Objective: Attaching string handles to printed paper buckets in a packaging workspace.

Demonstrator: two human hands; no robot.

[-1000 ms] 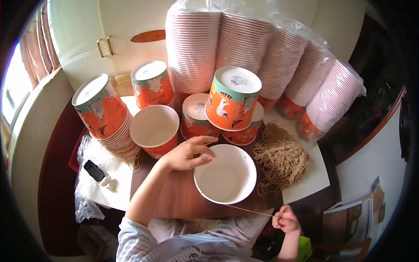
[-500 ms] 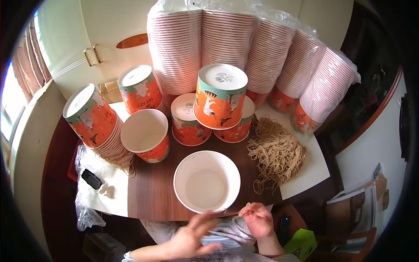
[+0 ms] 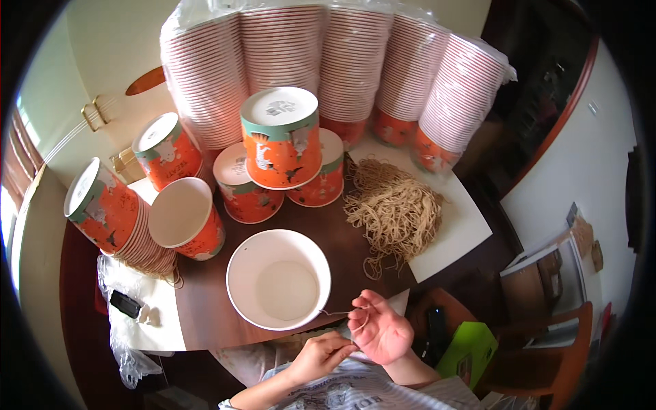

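- Rubber band (image 3: pixel 350 316), thin and tan, is stretched between both hands at the lower centre of the frame, just past the near edge of the desk (image 3: pixel 205 314).
- Right hand (image 3: pixel 380 331) lies palm up with fingers half curled, its grip pinching one end of the band.
- Left hand (image 3: pixel 324 355) sits just beside and below it, fingertips pinched on the band's other end.
- White paper bowl (image 3: pixel 279 279) stands open and upright on the desk, right in front of the hands, its rim near the band.
- Pile of rubber bands (image 3: pixel 395 210) lies to the right of the bowl, partly on a white sheet.
- Orange printed tubs (image 3: pixel 281 147) with lids stand stacked behind the bowl at frame centre.
- Wrapped stacks of cups (image 3: pixel 328 61) fill the upper part of the frame.
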